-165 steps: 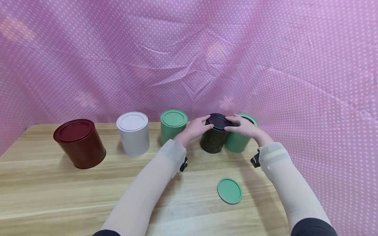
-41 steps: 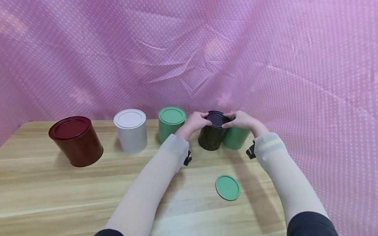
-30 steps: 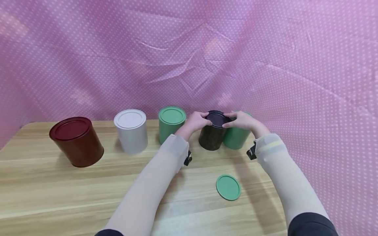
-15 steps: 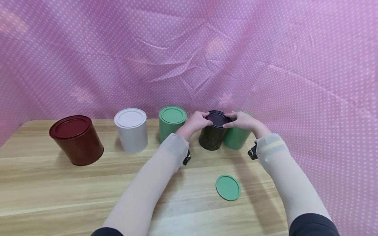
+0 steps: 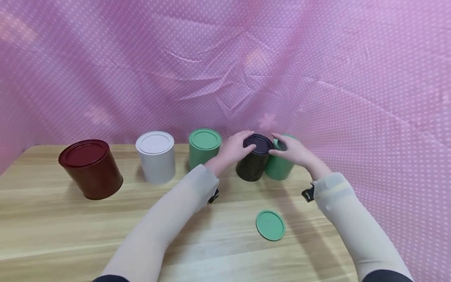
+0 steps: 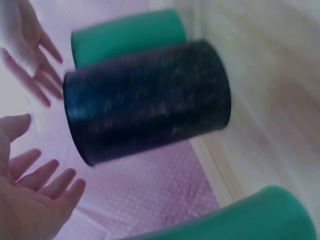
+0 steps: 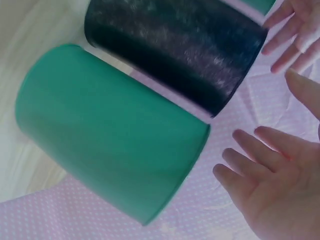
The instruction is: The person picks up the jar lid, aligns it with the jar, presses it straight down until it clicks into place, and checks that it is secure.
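Observation:
A black can [image 5: 251, 166] with its black lid on stands upright at the back, between my hands. My left hand [image 5: 232, 150] is beside its left edge with relaxed, spread fingers; the left wrist view shows that hand [image 6: 37, 195] apart from the can. On the other side, my right hand [image 5: 294, 150] hovers in front of the right-hand green can [image 5: 278, 168], partly hiding its top. Loosely bent fingers of the right hand [image 7: 275, 172] touch neither can in the right wrist view. A loose green lid [image 5: 270, 225] lies flat on the table nearer to me.
To the left stand a lidded green can [image 5: 202, 156], a white can [image 5: 157, 164] and a larger dark red can [image 5: 98, 176], in a row along the wooden table's [image 5: 88, 235] back. A pink dotted cloth [image 5: 211, 58] hangs behind and on the right.
Both hands gripped the black can's top rim earlier; now they have let go and drawn slightly apart, left hand leftward, right hand rightward. The cans and loose lid stay put.

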Available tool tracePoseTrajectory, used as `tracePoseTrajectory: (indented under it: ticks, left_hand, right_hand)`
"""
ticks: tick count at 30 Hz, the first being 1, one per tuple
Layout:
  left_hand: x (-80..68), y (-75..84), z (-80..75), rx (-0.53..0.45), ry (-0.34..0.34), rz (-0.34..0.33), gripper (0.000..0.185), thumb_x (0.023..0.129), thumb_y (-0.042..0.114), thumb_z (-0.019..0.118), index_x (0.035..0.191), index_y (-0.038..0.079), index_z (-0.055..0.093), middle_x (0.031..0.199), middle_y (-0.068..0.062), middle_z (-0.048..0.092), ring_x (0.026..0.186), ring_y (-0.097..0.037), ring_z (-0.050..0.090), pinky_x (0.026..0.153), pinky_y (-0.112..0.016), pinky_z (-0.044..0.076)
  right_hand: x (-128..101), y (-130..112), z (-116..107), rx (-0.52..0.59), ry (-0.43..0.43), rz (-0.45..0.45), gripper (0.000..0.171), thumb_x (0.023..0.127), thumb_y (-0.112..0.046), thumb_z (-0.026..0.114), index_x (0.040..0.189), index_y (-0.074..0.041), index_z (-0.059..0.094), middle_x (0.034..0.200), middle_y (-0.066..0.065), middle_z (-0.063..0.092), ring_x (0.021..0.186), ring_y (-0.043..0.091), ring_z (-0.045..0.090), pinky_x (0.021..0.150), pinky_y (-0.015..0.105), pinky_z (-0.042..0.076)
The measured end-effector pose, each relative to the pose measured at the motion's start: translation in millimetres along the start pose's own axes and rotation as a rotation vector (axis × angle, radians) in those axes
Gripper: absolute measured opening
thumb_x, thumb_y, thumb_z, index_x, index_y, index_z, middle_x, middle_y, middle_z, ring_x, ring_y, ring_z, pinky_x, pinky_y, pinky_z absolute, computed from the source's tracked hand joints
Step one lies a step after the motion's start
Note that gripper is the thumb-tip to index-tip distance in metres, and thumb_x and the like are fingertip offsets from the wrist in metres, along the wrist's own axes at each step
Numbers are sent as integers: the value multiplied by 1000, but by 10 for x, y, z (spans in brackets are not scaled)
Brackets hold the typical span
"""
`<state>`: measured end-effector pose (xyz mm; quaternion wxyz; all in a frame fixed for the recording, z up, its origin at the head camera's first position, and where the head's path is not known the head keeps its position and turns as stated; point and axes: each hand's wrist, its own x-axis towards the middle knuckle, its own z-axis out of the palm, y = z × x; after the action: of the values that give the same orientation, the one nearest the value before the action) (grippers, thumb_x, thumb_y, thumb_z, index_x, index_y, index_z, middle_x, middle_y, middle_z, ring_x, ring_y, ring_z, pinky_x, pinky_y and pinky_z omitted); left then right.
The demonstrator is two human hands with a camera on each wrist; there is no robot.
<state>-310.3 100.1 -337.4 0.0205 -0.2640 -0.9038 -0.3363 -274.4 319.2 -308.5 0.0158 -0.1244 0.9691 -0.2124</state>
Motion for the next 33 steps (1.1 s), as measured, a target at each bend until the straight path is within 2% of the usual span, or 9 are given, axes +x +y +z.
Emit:
tracePoseTrajectory:
  ticks: [4,8,12,13,15,18,24,29,33]
  left_hand:
    - [-249,58,67,-82,9,85,61,96,35,60,149,15,38,153,-6,40,142,-25,37,117,-42,30]
    - [-490,116,145,-94,-13,151,68,94,38,62,151,14,34,155,-7,37,142,-26,36,117,-44,31]
    - [-700,152,267,-85,-59,170,71,92,41,63,151,15,34,155,-8,37,143,-26,35,117,-45,30]
    - [-743,154,302,-81,-63,176,70,92,41,64,151,15,36,154,-7,38,142,-26,35,117,-44,30]
    - [-817,154,375,-61,-68,187,69,91,41,65,149,15,39,152,-7,41,141,-25,38,116,-43,32]
    - [-917,139,497,-27,-77,196,68,89,41,67,147,15,42,149,-6,46,138,-24,43,114,-42,35]
    - [-1078,43,762,56,-165,206,76,86,47,68,147,11,41,150,-10,43,138,-26,43,114,-41,35]
    - [-1141,3,910,181,-250,211,82,85,53,67,149,11,37,153,-12,38,140,-31,39,112,-47,37]
    - [-1155,0,1000,231,-328,199,87,83,57,66,151,14,34,156,-15,32,142,-36,33,112,-54,35]
  right_hand:
    - [-292,-35,45,24,22,-2,74,96,-36,60,153,-4,25,155,23,29,143,42,26,116,58,23]
    - [-538,-41,167,45,67,-32,75,95,-33,62,152,-1,25,156,22,27,140,44,31,114,60,26]
    - [-747,0,326,85,116,-76,73,93,-25,65,151,0,27,156,24,27,140,46,29,112,64,25]
    - [-796,18,369,87,130,-83,73,93,-24,65,151,0,27,155,24,27,142,47,25,113,64,23]
    - [-890,63,463,106,147,-104,72,92,-21,66,150,1,28,154,26,27,141,47,25,112,65,23]
    - [-1032,132,594,106,147,-108,72,92,-22,66,149,1,30,154,27,28,140,48,27,111,65,24]
    - [-1267,266,823,103,98,-116,73,89,-28,69,147,1,35,151,29,32,137,51,31,107,68,28]
    - [-1413,365,969,151,37,-116,74,87,-28,71,146,1,37,149,32,32,134,54,32,105,70,29]
    - [-1480,421,1053,158,-16,-125,80,84,-31,74,145,3,36,150,34,29,134,56,30,105,70,28]
